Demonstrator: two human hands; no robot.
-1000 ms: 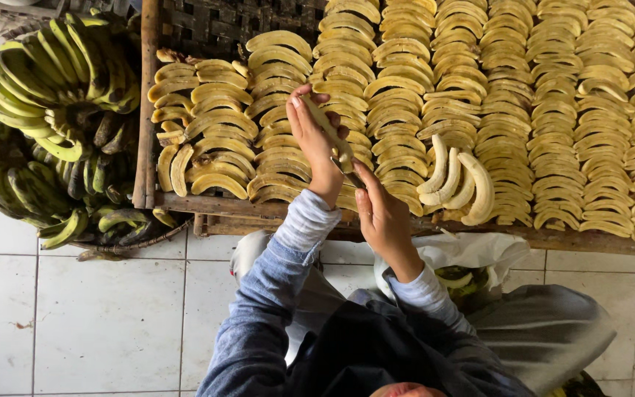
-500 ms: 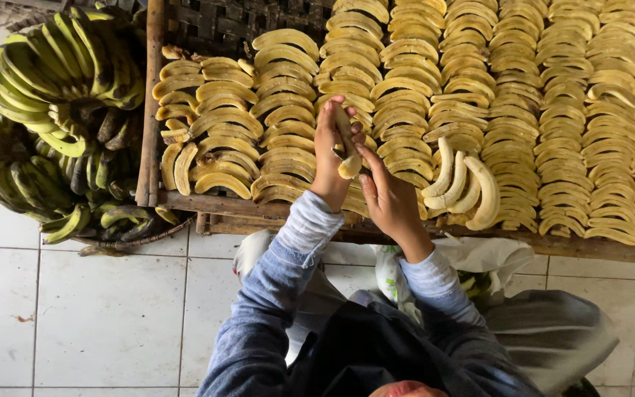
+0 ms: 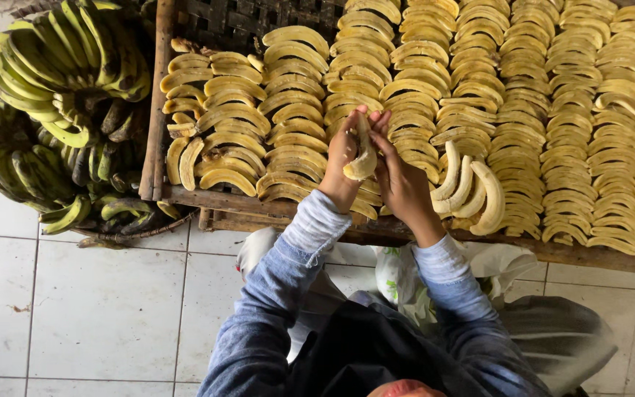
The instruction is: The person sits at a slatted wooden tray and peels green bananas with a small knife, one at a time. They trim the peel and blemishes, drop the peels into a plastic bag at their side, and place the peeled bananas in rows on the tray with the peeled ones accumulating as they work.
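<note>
While raised over rack (image 3: pixel 185 197) | peeled banana (image 3: pixel 364 154) held between both hands (image 3: pixel 376 165)

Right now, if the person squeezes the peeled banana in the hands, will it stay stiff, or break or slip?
The peeled banana probably bends and bruises easily: it has no skin. Its bare surface may be slippery, perhaps why the left hand and right hand both hold it. It looks light.

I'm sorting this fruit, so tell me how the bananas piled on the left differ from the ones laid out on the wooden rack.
The piled bananas are green and unpeeled; the rack bananas are pale yellow and peeled. The piled ones hang together in bunches beside the wooden rack; the rack ones lie singly in overlapping rows. Both are curved. The left hand and right hand hold one peeled banana.
</note>
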